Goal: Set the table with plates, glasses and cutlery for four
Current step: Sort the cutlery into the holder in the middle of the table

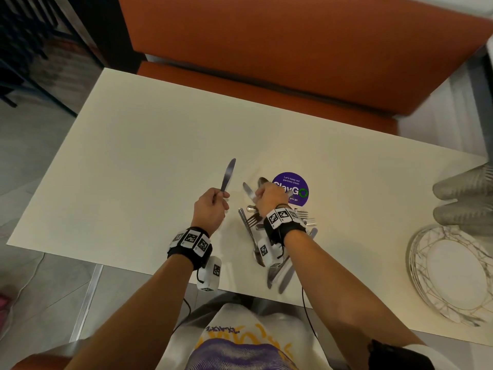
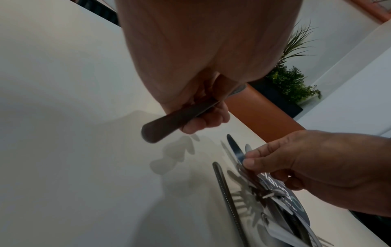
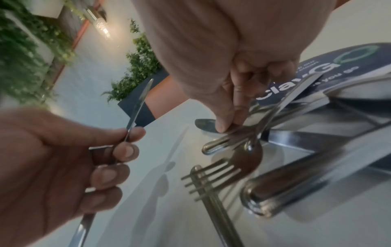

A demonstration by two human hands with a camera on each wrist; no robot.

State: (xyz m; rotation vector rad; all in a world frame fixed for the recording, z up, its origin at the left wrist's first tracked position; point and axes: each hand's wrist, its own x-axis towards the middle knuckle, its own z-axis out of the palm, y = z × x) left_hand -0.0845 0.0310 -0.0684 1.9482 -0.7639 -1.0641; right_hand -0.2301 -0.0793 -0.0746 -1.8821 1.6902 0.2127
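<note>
A white table (image 1: 133, 156) carries a pile of forks, knives and spoons (image 1: 269, 236) near its front edge. My left hand (image 1: 217, 200) grips a table knife (image 1: 228, 174) by the handle, blade pointing away, just left of the pile. The left wrist view has that handle (image 2: 167, 124) sticking out under the curled fingers. My right hand (image 1: 262, 194) is over the far end of the pile and pinches a second knife (image 1: 248, 193) between thumb and forefinger (image 2: 248, 161). A spoon bowl (image 1: 262, 181) shows just beyond it; whether the hand holds it too is unclear.
Stacked marbled plates (image 1: 450, 273) stand at the table's right front, with ribbed glasses (image 1: 464, 198) behind them. A round purple sticker (image 1: 292, 188) lies under the pile's far end. An orange bench (image 1: 293, 62) runs along the far side. A fork (image 3: 211, 177) lies loose beside the pile.
</note>
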